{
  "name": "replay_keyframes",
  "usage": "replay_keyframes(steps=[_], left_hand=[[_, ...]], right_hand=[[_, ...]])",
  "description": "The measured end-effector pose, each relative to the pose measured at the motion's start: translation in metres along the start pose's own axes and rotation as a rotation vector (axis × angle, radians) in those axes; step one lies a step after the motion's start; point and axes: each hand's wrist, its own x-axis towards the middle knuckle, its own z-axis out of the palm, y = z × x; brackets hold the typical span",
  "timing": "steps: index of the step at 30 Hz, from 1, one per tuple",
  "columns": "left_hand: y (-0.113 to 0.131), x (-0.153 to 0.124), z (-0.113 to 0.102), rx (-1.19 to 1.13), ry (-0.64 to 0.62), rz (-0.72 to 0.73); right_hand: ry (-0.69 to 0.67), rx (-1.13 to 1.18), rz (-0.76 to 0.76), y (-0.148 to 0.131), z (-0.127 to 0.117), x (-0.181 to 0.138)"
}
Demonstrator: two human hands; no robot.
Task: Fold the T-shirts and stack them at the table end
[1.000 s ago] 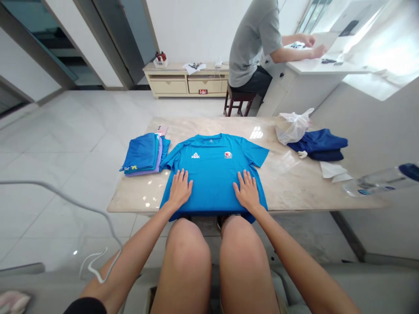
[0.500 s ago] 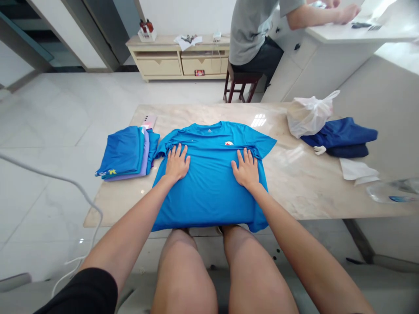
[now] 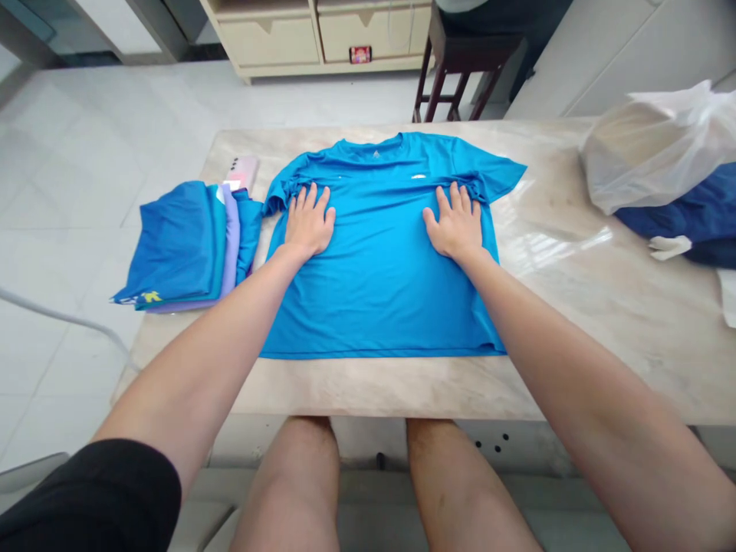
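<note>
A blue T-shirt (image 3: 379, 276) lies spread on the marble-look table (image 3: 379, 387), its collar toward the far edge and its hem toward me. My left hand (image 3: 309, 222) rests flat on the shirt's left chest area with fingers spread. On the right chest area, my right hand (image 3: 456, 221) also presses flat, fingers apart. The cloth bunches into folds just ahead of both hands, near the sleeves. A small logo by the right hand is partly hidden in a fold. Left of the shirt sits a stack of folded clothes (image 3: 175, 241) in blue, teal and purple.
A pink phone (image 3: 242, 170) lies behind the stack. At the right are a white plastic bag (image 3: 655, 149), dark blue cloth (image 3: 684, 215) and white paper (image 3: 727, 295). Beyond the table stand a dark stool (image 3: 474, 57), with a person partly visible on it, and a cream cabinet (image 3: 264, 42).
The shirt has moved away from me across the table under both hands; its hem, which hung over the near edge, now lies on the tabletop. My view has tipped downward.
</note>
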Motion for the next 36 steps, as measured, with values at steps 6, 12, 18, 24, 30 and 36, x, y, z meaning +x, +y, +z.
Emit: replay_keyframes(steps=[6, 12, 18, 24, 30, 36], left_hand=[[0.022, -0.027, -0.010, -0.101, 0.130, -0.015], [0.029, -0.192, -0.047, -0.124, 0.190, 0.147], [-0.014, -0.318, -0.055, -0.002, -0.046, 0.064], [-0.013, -0.324, -0.070, 0.062, -0.166, 0.063], [0.011, -0.344, -0.077, 0.124, -0.134, -0.031], [0.016, -0.352, -0.089, 0.145, -0.188, -0.058]], right_hand=[[0.058, -0.051, -0.004, -0.020, -0.008, -0.010], [0.143, -0.026, -0.309, -0.003, -0.031, -0.150], [0.005, -0.070, -0.242, 0.072, -0.031, -0.292], [0.007, -0.093, -0.229, 0.068, -0.036, -0.304], [-0.042, -0.135, -0.184, 0.064, -0.045, -0.325], [-0.105, -0.144, -0.133, 0.064, -0.055, -0.340]])
